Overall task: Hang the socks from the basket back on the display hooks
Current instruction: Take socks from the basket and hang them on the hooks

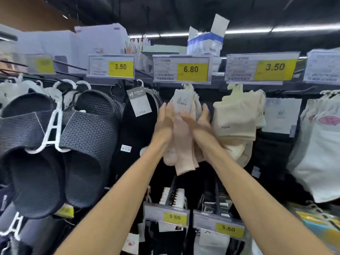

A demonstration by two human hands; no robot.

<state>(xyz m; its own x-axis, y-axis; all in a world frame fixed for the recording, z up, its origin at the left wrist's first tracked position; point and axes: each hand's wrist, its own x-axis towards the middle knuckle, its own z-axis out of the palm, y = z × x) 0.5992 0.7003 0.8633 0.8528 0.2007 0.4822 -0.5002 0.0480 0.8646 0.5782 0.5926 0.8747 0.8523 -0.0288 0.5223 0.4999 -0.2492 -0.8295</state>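
One cam only, head-worn, so no 2nd view and no overlap. It faces fwd, square-on to a shop display rack, and sits close in. Both forearms run up from the bottom edge to frame centre, where the left hand (165, 122) and right hand (199, 124) flank the pink socks (179, 146). Wide-angle lens, so edges bow. The price-tag row arcs across the upper third, w/ the 6.80 tag (182, 69) just above centre. Dark slippers (88, 140) loom large at left, nearest the lens. A ceiling light (248, 31) streaks the top strip. Lower tags (219, 225) sit at bottom centre. Pic soft w/ motion blur, esp. at the right edge.
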